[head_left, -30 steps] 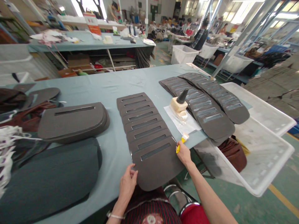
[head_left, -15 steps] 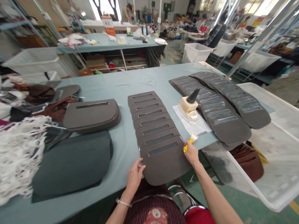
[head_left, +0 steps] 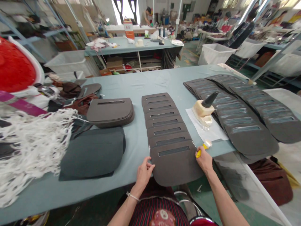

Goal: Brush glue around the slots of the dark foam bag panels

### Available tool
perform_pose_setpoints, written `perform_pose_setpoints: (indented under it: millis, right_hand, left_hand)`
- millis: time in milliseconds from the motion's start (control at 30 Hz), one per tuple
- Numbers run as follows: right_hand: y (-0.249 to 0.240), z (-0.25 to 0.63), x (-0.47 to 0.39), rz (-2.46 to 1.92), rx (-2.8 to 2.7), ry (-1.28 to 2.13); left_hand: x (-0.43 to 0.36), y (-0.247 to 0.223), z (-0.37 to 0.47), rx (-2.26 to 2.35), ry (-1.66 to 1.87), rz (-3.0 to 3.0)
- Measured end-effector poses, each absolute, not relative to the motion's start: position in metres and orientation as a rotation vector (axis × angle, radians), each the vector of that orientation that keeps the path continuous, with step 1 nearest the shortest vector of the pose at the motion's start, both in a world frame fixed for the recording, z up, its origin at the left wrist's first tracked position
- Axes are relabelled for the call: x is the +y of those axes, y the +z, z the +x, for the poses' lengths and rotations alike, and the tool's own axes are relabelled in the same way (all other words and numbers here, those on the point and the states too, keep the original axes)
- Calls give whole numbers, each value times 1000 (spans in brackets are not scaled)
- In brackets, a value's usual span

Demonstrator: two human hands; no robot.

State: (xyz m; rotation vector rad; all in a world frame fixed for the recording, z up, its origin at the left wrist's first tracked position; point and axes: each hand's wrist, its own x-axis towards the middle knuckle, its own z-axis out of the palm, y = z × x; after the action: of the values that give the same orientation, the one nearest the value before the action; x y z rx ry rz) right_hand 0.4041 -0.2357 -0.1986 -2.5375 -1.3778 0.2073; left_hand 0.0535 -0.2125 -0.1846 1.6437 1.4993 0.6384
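Overlapping dark brown panels (head_left: pixel 175 169), each with a rectangular slot, lie fanned in a column in front of me. My left hand (head_left: pixel 144 172) pinches the left edge of the nearest panel between thumb and fingers. At that panel's right edge, my right hand (head_left: pixel 204 159) is closed round a yellow-handled brush (head_left: pixel 199 153), its pale bristles pointing up and away; the fingers also touch the panel's edge. Beyond the brush, a cream bottle with a black cone nozzle (head_left: pixel 203 108) sits tilted on a white sheet (head_left: pixel 194 124), with whitish paste around its base.
More fanned slotted panels (head_left: pixel 255 139) cover the table's right side. To the left are a stacked pile of panels (head_left: pixel 110 111), dark green sheets (head_left: pixel 94 153) and tangled white strips (head_left: pixel 35 147). A white bin (head_left: pixel 263 185) adjoins the right edge. People work farther back.
My view has turned left, so the table's contents appear farther right and a red round object shows at far left. Both hands stay at the front panel's edges.
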Motion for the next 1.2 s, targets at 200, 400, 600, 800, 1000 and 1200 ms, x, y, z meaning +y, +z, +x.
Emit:
perform_pose_setpoints:
  millis: [200, 400, 600, 800, 1000, 1200]
  right_hand:
    - [-195, 402, -236, -2552, -1363, 223]
    - [-193, 403, -237, -2513, -1349, 228]
    - [-194, 404, -238, -2500, -1338, 244]
    - [-195, 405, -238, -2500, -1335, 259]
    - [-196, 407, -240, -2461, -1338, 260]
    - [-195, 406, -240, -2449, -1339, 241]
  left_hand:
    - [-212, -179, 58, 1604, 629, 1603]
    - [-210, -176, 60, 1660, 592, 1576]
    - [-208, -176, 59, 1648, 583, 1570]
    - [-209, -176, 58, 1640, 590, 1581]
    - [-208, -175, 59, 1687, 575, 1570]
    - [-208, -175, 60, 1707, 561, 1563]
